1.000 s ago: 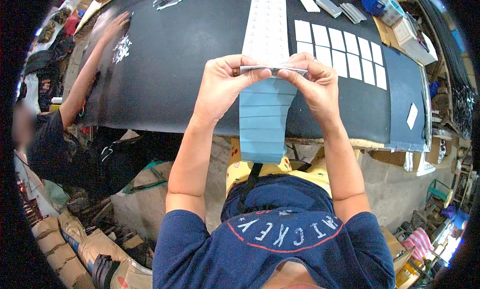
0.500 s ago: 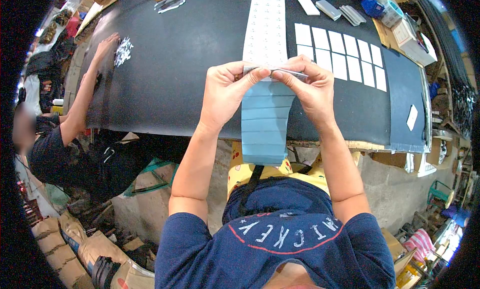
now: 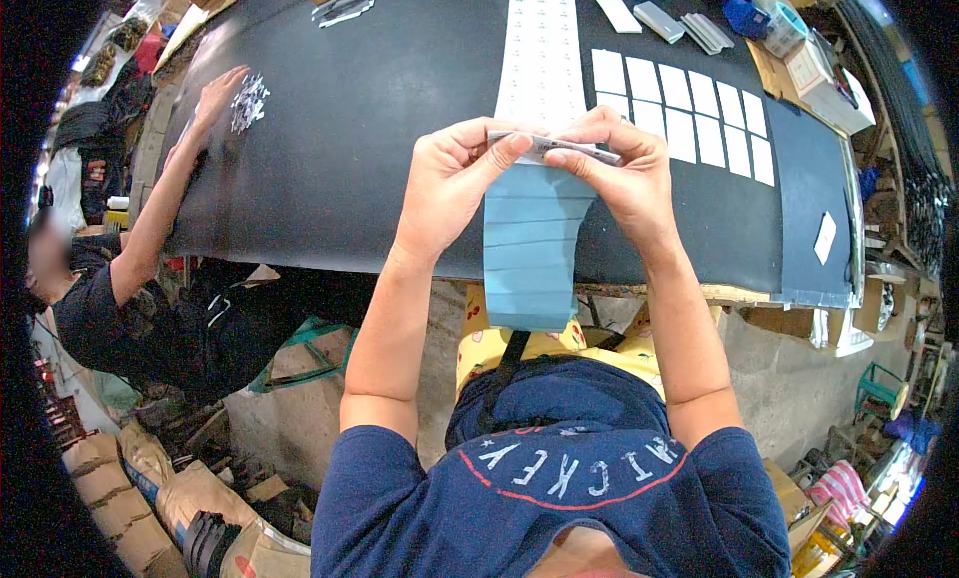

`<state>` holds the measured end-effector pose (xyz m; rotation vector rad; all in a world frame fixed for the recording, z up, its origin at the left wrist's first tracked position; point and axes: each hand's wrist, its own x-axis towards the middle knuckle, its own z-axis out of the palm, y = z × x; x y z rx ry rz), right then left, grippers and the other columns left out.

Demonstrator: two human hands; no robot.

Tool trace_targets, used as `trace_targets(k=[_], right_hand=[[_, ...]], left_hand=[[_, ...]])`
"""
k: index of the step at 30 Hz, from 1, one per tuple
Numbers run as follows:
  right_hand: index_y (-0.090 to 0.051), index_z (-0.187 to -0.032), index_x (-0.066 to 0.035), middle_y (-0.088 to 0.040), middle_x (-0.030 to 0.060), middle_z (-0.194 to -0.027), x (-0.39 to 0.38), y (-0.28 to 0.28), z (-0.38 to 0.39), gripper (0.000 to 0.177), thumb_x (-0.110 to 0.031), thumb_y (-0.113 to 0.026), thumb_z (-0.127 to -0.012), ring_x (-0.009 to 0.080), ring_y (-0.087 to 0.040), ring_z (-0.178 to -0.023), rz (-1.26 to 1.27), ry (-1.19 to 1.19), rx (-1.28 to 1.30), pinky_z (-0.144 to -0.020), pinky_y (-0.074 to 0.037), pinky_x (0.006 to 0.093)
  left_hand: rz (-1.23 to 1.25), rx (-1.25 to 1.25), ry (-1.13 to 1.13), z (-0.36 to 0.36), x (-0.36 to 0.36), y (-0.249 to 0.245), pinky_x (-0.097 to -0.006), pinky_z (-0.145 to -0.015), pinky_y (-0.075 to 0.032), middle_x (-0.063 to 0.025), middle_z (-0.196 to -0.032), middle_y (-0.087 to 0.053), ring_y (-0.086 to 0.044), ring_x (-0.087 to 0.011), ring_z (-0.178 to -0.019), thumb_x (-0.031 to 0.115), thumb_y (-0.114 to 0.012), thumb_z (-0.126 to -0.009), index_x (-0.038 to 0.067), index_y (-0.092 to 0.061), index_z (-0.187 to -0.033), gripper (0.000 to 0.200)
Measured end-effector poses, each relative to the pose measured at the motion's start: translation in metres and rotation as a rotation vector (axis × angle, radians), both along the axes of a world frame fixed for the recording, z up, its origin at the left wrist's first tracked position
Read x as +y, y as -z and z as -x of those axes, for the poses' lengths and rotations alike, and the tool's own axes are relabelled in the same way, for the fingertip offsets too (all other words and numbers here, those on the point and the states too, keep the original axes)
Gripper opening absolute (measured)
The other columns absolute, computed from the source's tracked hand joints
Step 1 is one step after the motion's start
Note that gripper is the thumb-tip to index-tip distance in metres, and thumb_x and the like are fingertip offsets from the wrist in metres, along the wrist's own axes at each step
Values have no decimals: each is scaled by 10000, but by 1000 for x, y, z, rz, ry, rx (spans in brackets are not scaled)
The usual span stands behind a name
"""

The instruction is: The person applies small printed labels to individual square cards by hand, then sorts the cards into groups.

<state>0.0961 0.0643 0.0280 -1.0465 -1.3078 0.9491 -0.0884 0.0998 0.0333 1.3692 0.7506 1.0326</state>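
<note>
Both hands pinch a folded edge of a printed strip (image 3: 544, 146) between thumbs and fingers, above the front part of the table. My left hand (image 3: 455, 183) grips its left end and my right hand (image 3: 624, 173) its right end. Beyond the hands, the white printed strip (image 3: 540, 53) runs toward the far edge. On the near side a blue creased length (image 3: 529, 248) hangs down over the table's front edge toward my lap.
The dark table (image 3: 350, 118) bears rows of white cards (image 3: 674, 83) at the right, grey stacks (image 3: 705, 33) behind them, and a blue tape dispenser (image 3: 744, 8). At the left, a co-worker's hand (image 3: 217, 93) is beside a pile of small pieces (image 3: 249, 103).
The folded edge has tilted to show more of its printed face. The strip beyond has shifted slightly right, and the co-worker's hand has moved a little.
</note>
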Motion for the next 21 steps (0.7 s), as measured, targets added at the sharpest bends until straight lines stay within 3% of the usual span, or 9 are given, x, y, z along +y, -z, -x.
trace_targets(k=[5, 16, 21], right_hand=[[-747, -838, -55, -663, 25, -825, 3, 3, 5, 108, -89, -789, -745, 103, -611, -797, 72, 12, 105, -719, -460, 239], [-747, -828, -56, -665, 31, -823, 5, 4, 3, 92, -98, -783, -755, 104, -616, -806, 33, 14, 42, -714, -461, 238], [-744, -856, -64, -664, 30, -833, 5, -3, 0, 101, -85, -776, -762, 111, -620, -831, 49, -16, 9, -757, -473, 249]], left_hand=[[30, -5, -2, 2, -1, -1, -177, -672, -488, -41, -855, -692, -606, -53, -768, 138, -663, -894, -13, -704, -991, 185], [38, 46, -21, 3, 2, 3, -175, -618, -455, -12, -804, -676, -562, -30, -714, 193, -667, -897, -19, -709, -954, 223], [-27, 85, 7, 4, 1, 1, -174, -639, -462, -8, -822, -683, -570, -36, -724, 165, -655, -905, 17, -716, -1007, 189]])
